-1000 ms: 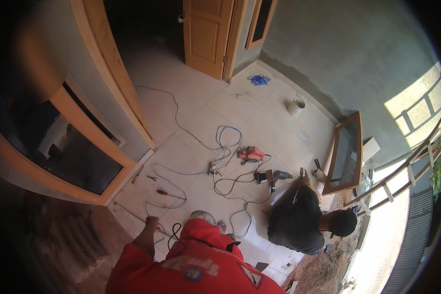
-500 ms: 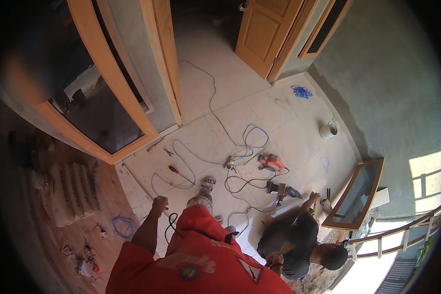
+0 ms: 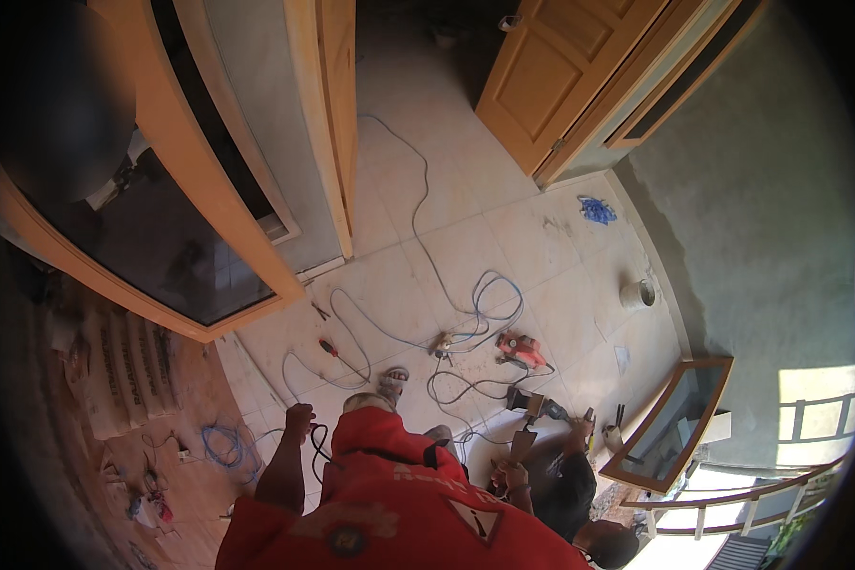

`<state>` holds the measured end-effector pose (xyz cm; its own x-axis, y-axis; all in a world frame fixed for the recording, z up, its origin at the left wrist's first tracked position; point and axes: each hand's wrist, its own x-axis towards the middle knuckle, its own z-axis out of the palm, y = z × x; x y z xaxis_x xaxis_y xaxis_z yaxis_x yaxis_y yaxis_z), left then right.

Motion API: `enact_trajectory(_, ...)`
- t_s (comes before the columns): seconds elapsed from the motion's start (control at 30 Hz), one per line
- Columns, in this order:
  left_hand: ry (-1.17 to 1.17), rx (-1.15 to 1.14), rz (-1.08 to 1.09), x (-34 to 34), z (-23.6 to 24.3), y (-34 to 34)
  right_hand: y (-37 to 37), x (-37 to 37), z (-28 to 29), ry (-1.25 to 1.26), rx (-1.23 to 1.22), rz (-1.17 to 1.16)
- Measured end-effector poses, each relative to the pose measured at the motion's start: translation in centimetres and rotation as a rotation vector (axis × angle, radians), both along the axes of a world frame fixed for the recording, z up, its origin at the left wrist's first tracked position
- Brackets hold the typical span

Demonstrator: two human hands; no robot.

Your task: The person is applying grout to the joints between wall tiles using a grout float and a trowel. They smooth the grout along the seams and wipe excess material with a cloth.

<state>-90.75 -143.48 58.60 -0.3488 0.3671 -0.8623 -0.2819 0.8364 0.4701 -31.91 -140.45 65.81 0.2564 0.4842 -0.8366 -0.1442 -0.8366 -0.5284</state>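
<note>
My left hand (image 3: 299,421) hangs low at the left of my red shirt, fingers curled in, with nothing visible in them. Close beside it loops a black cord (image 3: 320,442); I cannot tell whether they touch. My right hand (image 3: 512,477) is in front of my right side, fingers closed, next to a flat brownish piece (image 3: 523,443) that I cannot make out clearly. To my right a co-worker in dark clothes and a cap (image 3: 610,543) crouches, one hand (image 3: 579,437) reaching toward a corded power drill (image 3: 538,405) on the floor.
Cables (image 3: 489,294) snake over the tiles. A red power tool (image 3: 522,351), a red-handled screwdriver (image 3: 329,348) and a white bucket (image 3: 637,294) lie about. A framed glass panel (image 3: 670,423) leans at right; a wooden-framed window (image 3: 266,309) juts in at left. The wooden door (image 3: 551,81) stands ajar.
The view has shifted, and the window at left looms larger. My left hand is lower, its fingers more curled. The co-worker appears lower in the picture; my right hand has shifted up and left.
</note>
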Motion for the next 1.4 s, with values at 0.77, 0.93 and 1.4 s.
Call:
enact_trajectory(0.77,-0.061,-0.194,0.399,0.8,-1.0,8.2,15.6,0.2,0.0,0.017,-0.117,0.005)
enact_trajectory(0.93,-0.035,-0.114,0.281,0.9,-1.8,17.7,22.9,0.8,-1.0,-0.04,-0.112,0.021)
enact_trajectory(1.4,0.045,0.212,0.062,0.8,6.3,54.9,47.3,3.6,1.9,-0.143,0.003,-0.055)
